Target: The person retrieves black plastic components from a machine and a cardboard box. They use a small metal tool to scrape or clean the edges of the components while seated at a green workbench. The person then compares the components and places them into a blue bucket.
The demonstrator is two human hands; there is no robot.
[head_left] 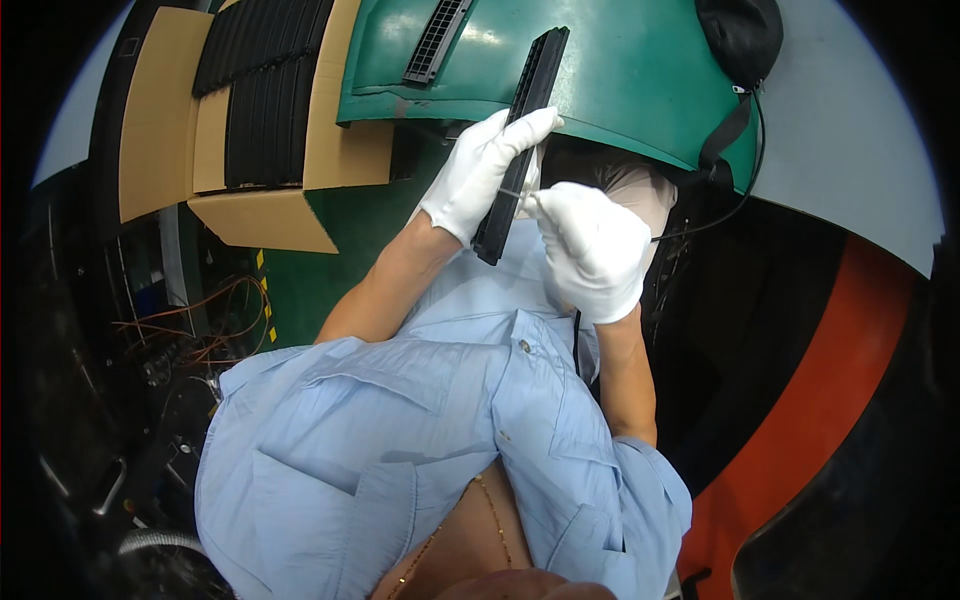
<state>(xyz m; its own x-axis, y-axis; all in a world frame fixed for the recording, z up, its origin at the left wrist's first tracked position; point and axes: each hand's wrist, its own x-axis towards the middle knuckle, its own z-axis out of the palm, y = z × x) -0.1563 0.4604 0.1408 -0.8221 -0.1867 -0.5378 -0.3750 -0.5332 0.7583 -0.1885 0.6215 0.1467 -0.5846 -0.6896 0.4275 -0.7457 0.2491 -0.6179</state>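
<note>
My left hand (472,178), in a white glove, is closed around a long, narrow black plastic strip (541,72). The strip slants up and away from me, its near end over my blue shirt and its far end above the green tabletop. Close to the strip's right side, my right hand (592,245), also gloved in white, is closed with its fingertips around a thin grey tool (511,193). The tool's tip lies across the strip just below my left thumb. Its handle is hidden inside my fist, so its exact kind cannot be told.
A second black part with a grid of slots (436,42) lies on the green tabletop (620,60). At left, an open cardboard box (330,95) holds stacked black strips (266,125). A black bag (741,38) with a strap and cable rests at the right. Orange cables (215,318) hang lower left.
</note>
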